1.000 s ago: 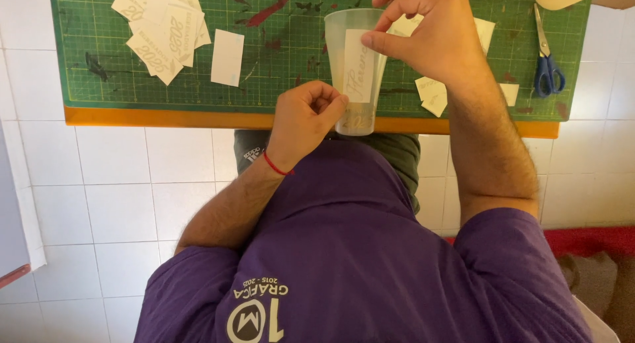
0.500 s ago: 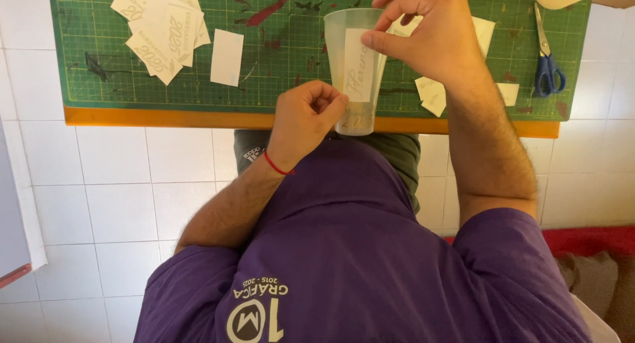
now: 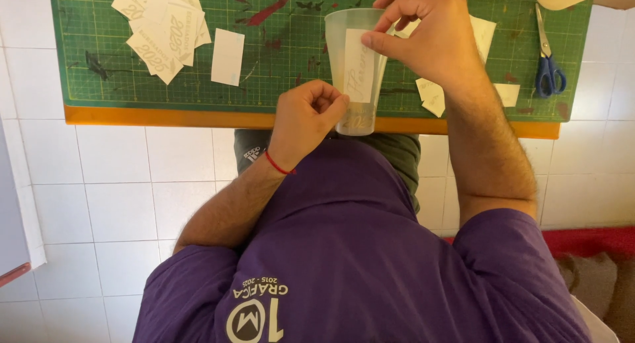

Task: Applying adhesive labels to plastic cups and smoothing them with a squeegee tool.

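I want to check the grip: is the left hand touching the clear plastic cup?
Touching. The head view shows the left hand closed with fingertips against the lower side of the clear plastic cup, no gap visible.

counter [image 3: 106, 177]: white tiles | on it: green cutting mat [image 3: 284, 65] with orange near edge | on mat: pile of white paper slips [image 3: 162, 29] at far left, single white slip [image 3: 227, 56] beside it, white scraps [image 3: 433, 95] at right, blue-handled scissors [image 3: 548, 55] near right edge
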